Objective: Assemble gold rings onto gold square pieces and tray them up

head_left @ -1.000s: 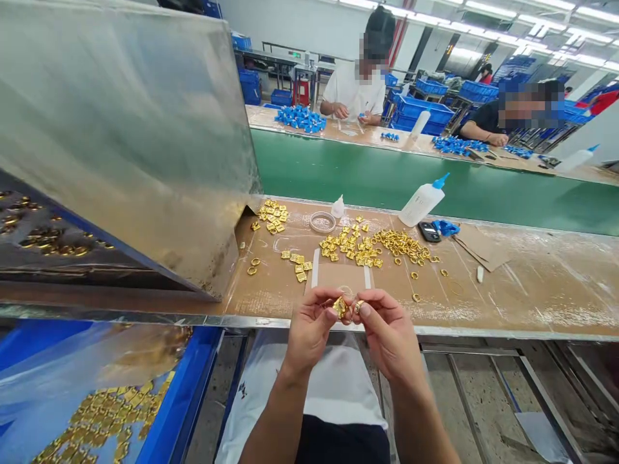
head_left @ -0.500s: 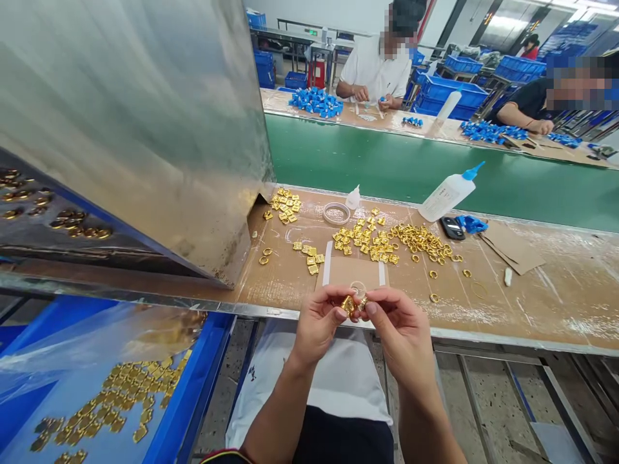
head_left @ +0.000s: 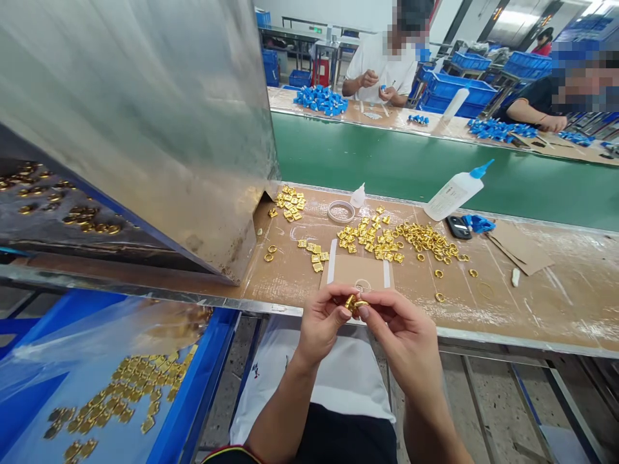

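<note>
Close together over the bench's near edge, both hands pinch small gold parts. My left hand [head_left: 315, 325] is closed on a gold square piece [head_left: 349, 302], gripped between thumb and fingers. A gold ring [head_left: 361, 305] is pinched by my right hand [head_left: 409, 335], touching or nearly touching the square piece. The fingertips partly hide both parts. Just beyond the hands lies a cardboard sheet [head_left: 355, 269] held by white tape strips. Past it are a scatter of gold square pieces [head_left: 372, 240] and a heap of gold rings [head_left: 428, 241].
A metal housing [head_left: 193, 129] stands at left, beside a blue bin [head_left: 215, 367] of gold pieces. On the bench are a tape roll [head_left: 341, 211], small white bottle [head_left: 358, 196], large bottle [head_left: 454, 195] and black device [head_left: 458, 227]. Across a green belt [head_left: 387, 154], two people handle blue parts.
The ring in my right hand has turned and now shows its rim beside the square piece. The hands stay together. The whole view has shifted slightly.
</note>
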Demonstrator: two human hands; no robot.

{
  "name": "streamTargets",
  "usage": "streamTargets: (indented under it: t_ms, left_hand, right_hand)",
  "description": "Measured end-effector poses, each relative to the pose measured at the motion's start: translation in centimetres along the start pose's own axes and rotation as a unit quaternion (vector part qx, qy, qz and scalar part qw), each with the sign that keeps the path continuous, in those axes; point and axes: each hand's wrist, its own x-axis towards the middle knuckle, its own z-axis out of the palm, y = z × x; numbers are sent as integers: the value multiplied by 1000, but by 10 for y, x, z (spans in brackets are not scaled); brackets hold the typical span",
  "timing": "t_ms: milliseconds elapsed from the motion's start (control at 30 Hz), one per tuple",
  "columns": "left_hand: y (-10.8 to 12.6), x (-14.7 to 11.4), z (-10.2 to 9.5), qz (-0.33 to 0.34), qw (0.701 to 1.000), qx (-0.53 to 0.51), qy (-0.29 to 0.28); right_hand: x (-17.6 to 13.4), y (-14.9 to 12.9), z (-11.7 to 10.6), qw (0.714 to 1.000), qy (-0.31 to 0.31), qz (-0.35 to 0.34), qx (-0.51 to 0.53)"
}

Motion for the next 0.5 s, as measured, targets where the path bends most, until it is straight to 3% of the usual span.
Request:
streamTargets:
  t_ms: [167, 500]
  left_hand:
    - [-2, 0, 2, 44, 999, 29, -9]
    - [-3, 0, 1, 60, 997, 47, -8]
  right_hand:
    - [1, 0, 0, 1000, 8, -6, -27]
    - [-1, 0, 1, 996, 20, -36, -79]
